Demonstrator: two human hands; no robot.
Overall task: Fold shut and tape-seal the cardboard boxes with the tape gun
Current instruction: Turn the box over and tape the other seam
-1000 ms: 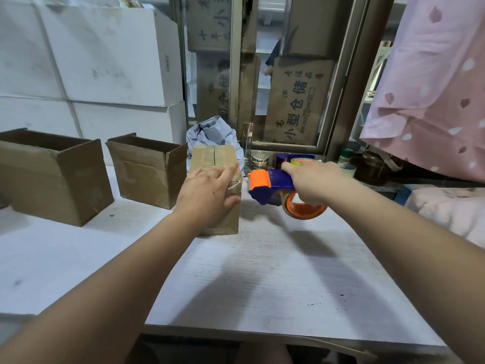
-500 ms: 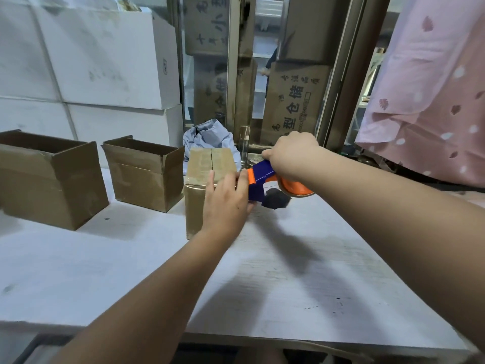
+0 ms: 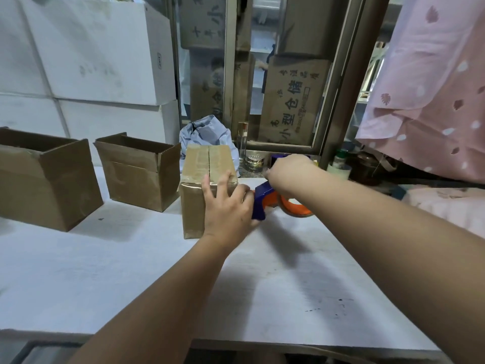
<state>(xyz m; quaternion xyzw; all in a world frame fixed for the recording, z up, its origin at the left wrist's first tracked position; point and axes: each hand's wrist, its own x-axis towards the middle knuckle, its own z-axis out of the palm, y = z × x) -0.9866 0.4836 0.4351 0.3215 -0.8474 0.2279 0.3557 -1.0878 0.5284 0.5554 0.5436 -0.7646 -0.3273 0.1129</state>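
Head view, centre frame: your right hand (image 3: 288, 172) swung tape gun (image 3: 265, 202) down onto closed box (image 3: 207, 185) side, probably finishing strip; left hand (image 3: 225, 206) now flat, pressing near edge.

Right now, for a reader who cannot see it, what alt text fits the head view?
A person's left hand steadies a closed cardboard box on a white table while the right hand holds a blue and orange tape gun at the box's right side. Two open cardboard boxes stand to the left.
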